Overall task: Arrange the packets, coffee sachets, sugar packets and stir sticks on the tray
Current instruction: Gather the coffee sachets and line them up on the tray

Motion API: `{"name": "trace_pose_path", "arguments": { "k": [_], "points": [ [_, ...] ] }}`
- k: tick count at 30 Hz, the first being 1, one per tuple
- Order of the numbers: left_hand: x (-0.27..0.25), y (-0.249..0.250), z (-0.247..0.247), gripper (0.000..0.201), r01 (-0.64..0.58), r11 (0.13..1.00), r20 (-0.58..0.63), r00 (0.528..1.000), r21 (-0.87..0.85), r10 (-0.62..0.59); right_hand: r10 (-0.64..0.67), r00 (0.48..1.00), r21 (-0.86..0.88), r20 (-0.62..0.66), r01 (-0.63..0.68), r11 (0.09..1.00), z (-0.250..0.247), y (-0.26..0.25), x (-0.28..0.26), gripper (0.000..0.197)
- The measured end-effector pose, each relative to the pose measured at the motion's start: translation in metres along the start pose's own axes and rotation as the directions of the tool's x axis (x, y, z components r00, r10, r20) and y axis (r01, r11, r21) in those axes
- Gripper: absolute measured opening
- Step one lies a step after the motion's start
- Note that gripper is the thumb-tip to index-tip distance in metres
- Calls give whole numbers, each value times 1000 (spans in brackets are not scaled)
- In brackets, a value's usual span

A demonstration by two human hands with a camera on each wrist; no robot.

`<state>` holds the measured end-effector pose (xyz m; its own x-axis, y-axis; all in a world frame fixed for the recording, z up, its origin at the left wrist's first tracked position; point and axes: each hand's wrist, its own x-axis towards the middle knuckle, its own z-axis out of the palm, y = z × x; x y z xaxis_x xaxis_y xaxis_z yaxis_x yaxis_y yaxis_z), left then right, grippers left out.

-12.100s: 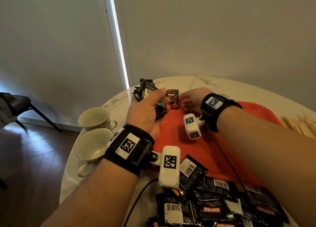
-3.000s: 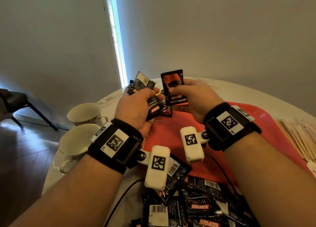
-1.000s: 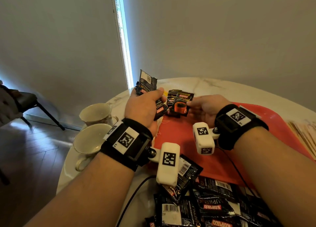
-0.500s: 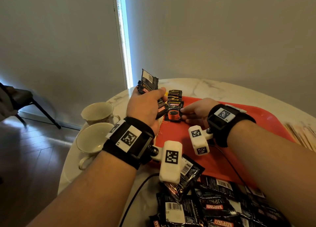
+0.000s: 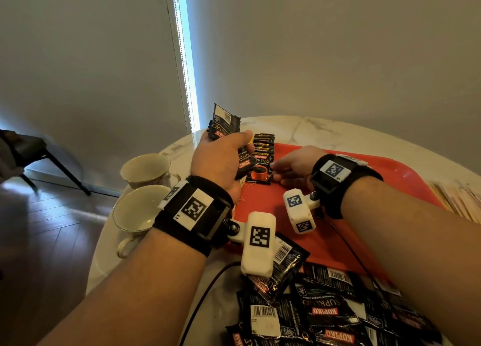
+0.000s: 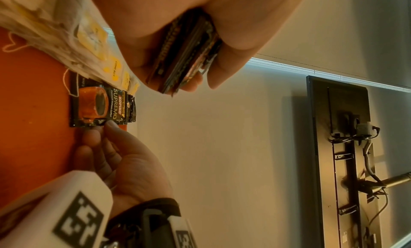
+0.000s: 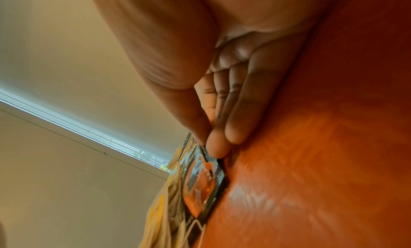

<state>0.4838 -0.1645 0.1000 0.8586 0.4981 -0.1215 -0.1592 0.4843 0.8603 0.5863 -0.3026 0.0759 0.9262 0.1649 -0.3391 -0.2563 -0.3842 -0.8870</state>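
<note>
Head view, read from 9 o'clock across to 3 o'clock. Two cream cups (image 5: 141, 189) stand on the marble table (image 5: 325, 129) at about 9 o'clock of the red tray (image 5: 406, 179), off its left edge. Left hand (image 5: 221, 163) hovers over the tray's left rim, fingers and thumb curled round a sheaf of black coffee sachets (image 5: 225, 126), several deep; left wrist view shows their edges fanned between thumb and fingers.

Just right of it, toward 12 o'clock on the tray, a row of sachets (image 5: 263, 150) lies overlapped like shingles, the nearest one (image 5: 259, 175) face up with its orange cup print showing. Pale yellow-printed packets (image 6: 89, 37) lie along that row's far side; whether sugar, cannot tell.

Right hand (image 5: 294, 169) lies low on the tray at 3 o'clock of the nearest sachet. Fingertips (image 6: 110, 127) are drawn narrow, thumb against forefinger at the sachet's edge; whether they pinch it or only touch it, the wrist views do not settle.

Farther right, at the table's 3 o'clock edge, wooden stir sticks (image 5: 460, 202) lie in a bundle off the tray. At 6 o'clock, a loose heap of sachets (image 5: 325, 311) waits on the table.

Judgement: the step in hand is seating one sachet in the row. Next move calls for letting go without shifting it, then drawing another from the left-hand sheaf, matching overlap and facing. Much remains.
</note>
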Motion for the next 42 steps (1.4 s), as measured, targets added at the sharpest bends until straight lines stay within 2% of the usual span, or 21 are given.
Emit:
{"name": "trace_pose_path", "arguments": {
  "k": [3,5,8,10,12,14,16,18,20,22,24,27,28,29,31,33,35,36,38,40,42],
  "points": [
    [-2,0,1,39,63,998,43,997,13,-64,5,1000,58,10,-6,998,-3,-1,-1,13],
    [-4,1,1,32,107,994,98,989,29,-109,-12,1000,168,4,11,986,-8,-4,-5,17],
    [-8,-1,1,21,130,989,210,967,77,-144,-113,989,336,91,76,939,-19,-13,-20,28],
    [-9,-4,2,23,106,987,275,952,119,-135,-215,954,403,206,118,907,-25,-18,-33,39],
    [-11,-6,3,24,84,986,324,937,147,-128,-315,908,427,276,178,887,-26,-21,-42,38],
    [-11,-6,2,23,78,984,334,934,157,-128,-410,880,444,240,276,853,-23,-22,-45,26],
    [-11,-5,1,24,94,983,313,939,160,-141,-458,880,492,125,346,799,-22,-23,-46,16],
    [-7,-5,1,16,132,982,247,955,134,-162,-480,877,561,13,391,729,-27,-24,-44,12],
    [-3,-4,1,16,185,981,169,967,57,-192,-521,850,590,-80,462,663,-33,-26,-43,13],
    [-2,-3,2,24,205,978,148,969,-31,-198,-607,781,496,-147,589,638,-37,-28,-43,17],
    [-2,-1,4,37,191,977,134,975,-94,-178,-712,686,262,-149,722,640,-37,-29,-43,23],
    [-2,3,2,67,140,981,151,981,-133,-120,-815,580,-6,6,815,579,-33,-30,-49,21],
    [-2,3,0,78,133,982,180,978,-130,-108,-828,556,-61,66,831,553,-32,-32,-52,22],
    [-2,3,-1,80,120,985,206,974,-123,-93,-829,546,-106,117,837,536,-30,-32,-54,26],
    [-4,1,-2,62,79,994,187,980,-69,-65,-794,583,-134,169,812,568,-27,-33,-57,31],
    [-5,0,-2,49,54,998,160,986,-7,-53,-751,642,-48,154,764,643,-25,-33,-56,28],
    [-5,-2,-3,44,16,999,148,989,30,-20,-709,695,120,117,699,705,-24,-32,-55,16],
    [-5,-2,-2,42,-9,998,154,988,55,1,-683,723,191,107,659,727,-23,-33,-54,19],
    [-8,-3,0,37,-60,993,182,983,101,41,-621,770,323,148,556,766,-21,-32,-51,42],
    [-12,-3,1,36,-90,990,190,979,105,68,-562,797,388,219,458,800,-19,-31,-50,50],
    [-14,-2,2,37,-94,990,215,974,104,70,-547,802,387,239,438,812,-18,-31,-49,38]
  ]
}}
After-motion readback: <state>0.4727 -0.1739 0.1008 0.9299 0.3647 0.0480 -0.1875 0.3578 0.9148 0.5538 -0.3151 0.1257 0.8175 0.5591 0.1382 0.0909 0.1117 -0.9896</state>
